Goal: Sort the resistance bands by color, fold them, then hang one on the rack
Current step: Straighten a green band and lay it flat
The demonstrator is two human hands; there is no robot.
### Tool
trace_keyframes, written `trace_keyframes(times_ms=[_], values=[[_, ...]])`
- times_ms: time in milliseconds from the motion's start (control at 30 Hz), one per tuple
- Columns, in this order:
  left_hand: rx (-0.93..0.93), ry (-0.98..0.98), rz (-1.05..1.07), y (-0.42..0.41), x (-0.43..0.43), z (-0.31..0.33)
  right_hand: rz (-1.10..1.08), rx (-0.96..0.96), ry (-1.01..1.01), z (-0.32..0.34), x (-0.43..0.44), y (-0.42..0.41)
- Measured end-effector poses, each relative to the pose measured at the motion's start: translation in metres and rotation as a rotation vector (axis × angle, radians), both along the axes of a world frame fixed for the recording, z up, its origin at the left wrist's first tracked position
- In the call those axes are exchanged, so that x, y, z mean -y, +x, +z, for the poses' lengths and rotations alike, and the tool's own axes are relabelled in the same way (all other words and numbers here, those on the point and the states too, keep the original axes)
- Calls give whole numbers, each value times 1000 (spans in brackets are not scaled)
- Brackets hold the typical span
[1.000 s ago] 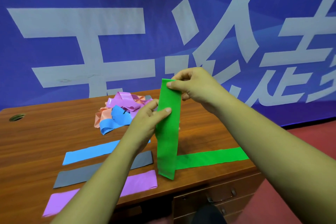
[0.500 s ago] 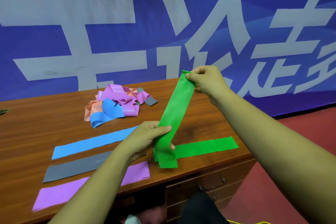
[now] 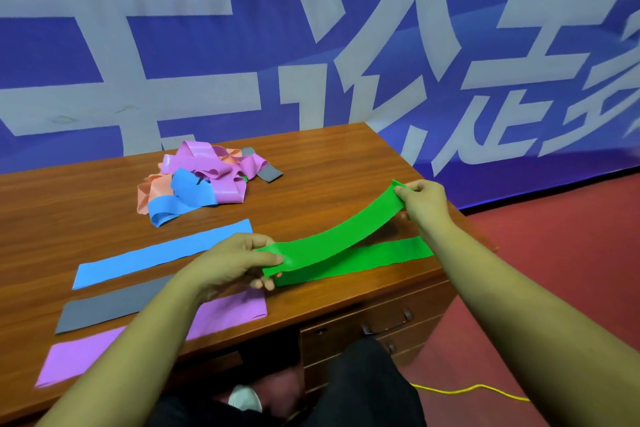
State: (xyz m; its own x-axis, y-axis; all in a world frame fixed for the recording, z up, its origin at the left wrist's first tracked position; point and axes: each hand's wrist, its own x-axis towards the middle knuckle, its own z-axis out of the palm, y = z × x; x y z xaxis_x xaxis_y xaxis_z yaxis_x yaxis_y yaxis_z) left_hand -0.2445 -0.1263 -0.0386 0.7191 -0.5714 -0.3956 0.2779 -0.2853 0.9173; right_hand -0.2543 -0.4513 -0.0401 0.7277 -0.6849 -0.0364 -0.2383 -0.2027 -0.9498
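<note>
Tabletop [image 3: 86,204]: blue band [image 3: 162,253], grey band [image 3: 114,305], purple band [image 3: 225,315] flat by front edge, left side. Tangled pile [image 3: 204,180] near back edge. Held green band [image 3: 339,236] sags over flat green band [image 3: 381,258] at front-right edge. Left hand [image 3: 228,263] and right hand [image 3: 424,203] are apart, each pinching one end.

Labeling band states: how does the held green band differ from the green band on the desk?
The held green band sags midair between left hand and right hand; the flat green band lies on the desk. Held one slants up rightward; flat one is partly hidden under it. Both same green, similar width.
</note>
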Motion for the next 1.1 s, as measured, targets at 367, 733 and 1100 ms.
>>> trace_keyframes(times_ms=[367, 733, 1100], values=[[238, 261, 198, 6, 10, -24, -56, -33, -2, -39, 24, -33], [645, 622, 232, 5, 35, -56, -6, -95, -267, -54, 36, -61], [820, 637, 268, -3, 46, -70, -21, -63, -393, -76, 38, -65]])
